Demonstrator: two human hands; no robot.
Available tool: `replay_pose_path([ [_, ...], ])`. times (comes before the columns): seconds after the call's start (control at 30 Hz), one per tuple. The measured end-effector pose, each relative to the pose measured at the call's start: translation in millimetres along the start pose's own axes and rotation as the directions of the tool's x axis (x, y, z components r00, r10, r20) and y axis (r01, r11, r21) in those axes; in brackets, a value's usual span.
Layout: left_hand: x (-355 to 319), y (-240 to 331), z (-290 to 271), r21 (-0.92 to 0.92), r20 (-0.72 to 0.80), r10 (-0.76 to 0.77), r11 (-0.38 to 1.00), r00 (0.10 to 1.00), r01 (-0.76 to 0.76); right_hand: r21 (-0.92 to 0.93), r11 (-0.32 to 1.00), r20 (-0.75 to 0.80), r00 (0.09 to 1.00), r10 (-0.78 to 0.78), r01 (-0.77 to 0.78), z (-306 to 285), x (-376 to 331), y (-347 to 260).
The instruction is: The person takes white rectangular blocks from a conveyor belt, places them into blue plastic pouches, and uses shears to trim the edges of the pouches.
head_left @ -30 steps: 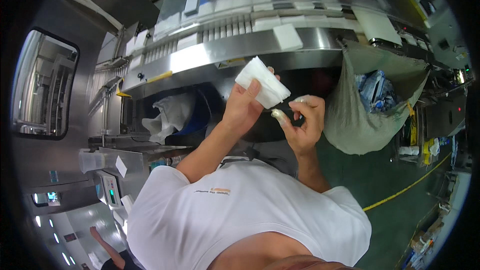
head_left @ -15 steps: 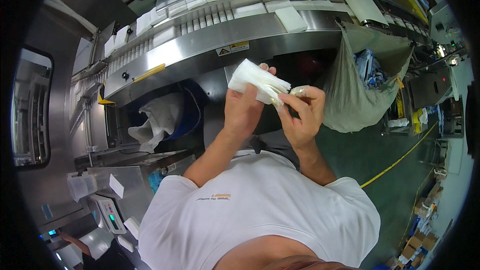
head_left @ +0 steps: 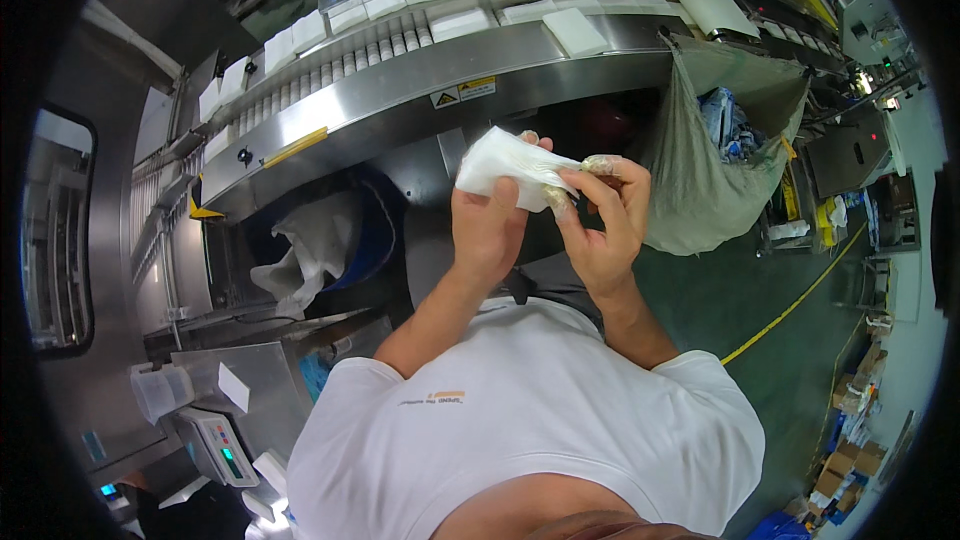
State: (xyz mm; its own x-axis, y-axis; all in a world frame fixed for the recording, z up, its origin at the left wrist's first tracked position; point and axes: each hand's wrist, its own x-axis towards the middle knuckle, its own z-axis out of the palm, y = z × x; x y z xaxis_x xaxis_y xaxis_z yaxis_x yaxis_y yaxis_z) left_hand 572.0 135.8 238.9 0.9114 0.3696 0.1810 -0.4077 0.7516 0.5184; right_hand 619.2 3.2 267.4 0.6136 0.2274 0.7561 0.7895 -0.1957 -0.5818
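Observation:
A soft white packet (head_left: 505,162) is held up in front of my chest, below the steel conveyor (head_left: 400,75). My left hand (head_left: 487,225) grips it from underneath, fingers wrapped around its lower side. My right hand (head_left: 605,215), in a thin clear glove, pinches the packet's right end between thumb and fingertips. Both forearms rise from my white shirt (head_left: 530,430). Several more white packets (head_left: 575,30) lie in rows on the conveyor's rollers above.
A grey sack (head_left: 715,180) with blue and white scraps hangs off the conveyor at right. A blue bin with a white liner (head_left: 325,240) stands under the conveyor at left. A small scale with a green display (head_left: 220,445) sits lower left. Yellow floor line (head_left: 790,310) runs right.
The view has tilted so the conveyor sits higher. Both hands keep the packet; my right hand has moved up onto its right end.

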Motion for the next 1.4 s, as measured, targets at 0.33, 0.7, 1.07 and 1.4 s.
replay_pose_path([
  [0.33,-8,1,-17,0.185,-0.073,0.016,0.983,0.997,-0.003,0.21,0.896,0.221,0.912,0.346,-0.391,-16,-2,-5],
  [0.7,-7,6,-23,0.444,-0.141,0.055,0.896,0.988,0.014,0.156,0.889,0.279,0.883,0.379,-0.431,-11,-12,-2],
  [1.07,-1,36,-15,0.644,-0.155,-0.154,0.734,0.976,0.217,0.42,0.671,0.548,0.76,0.349,-0.611,-2,0,36],
  [1.4,-8,46,-23,0.548,-0.043,-0.135,0.826,0.99,0.136,0.57,0.498,0.534,0.755,0.38,-0.653,23,17,28],
])
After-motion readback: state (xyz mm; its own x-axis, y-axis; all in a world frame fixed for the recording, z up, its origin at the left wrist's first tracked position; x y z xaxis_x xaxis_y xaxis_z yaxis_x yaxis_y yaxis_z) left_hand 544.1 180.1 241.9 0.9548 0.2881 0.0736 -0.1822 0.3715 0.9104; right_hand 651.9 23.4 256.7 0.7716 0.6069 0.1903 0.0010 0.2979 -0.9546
